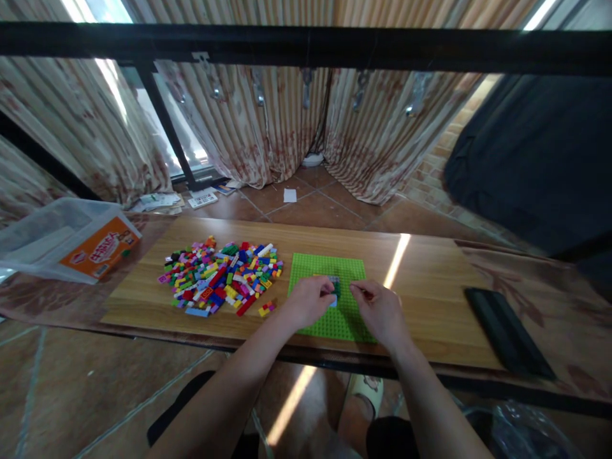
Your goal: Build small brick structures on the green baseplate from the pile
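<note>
A green studded baseplate (344, 328) lies on the wooden board, with a small group of toy bricks (336, 280) on its middle, partly hidden by my fingers. My left hand (310, 303) is over the plate's left half, its fingers curled together beside these bricks; what they grip, if anything, is hidden. At the plate's right side, my right hand (381, 313) hovers with thumb and forefinger pinched. Anything between those fingertips is too small to make out. A large pile of multicoloured bricks (222, 277) spreads to the left, with a small yellow and red brick cluster (266, 308) near it.
The wooden board (425, 293) rests on a low table covered with a patterned cloth. A clear plastic box (62, 239) with an orange label stands at the far left. To the right lies a dark flat object (507, 331). A black bar (306, 48) crosses ahead, before striped curtains.
</note>
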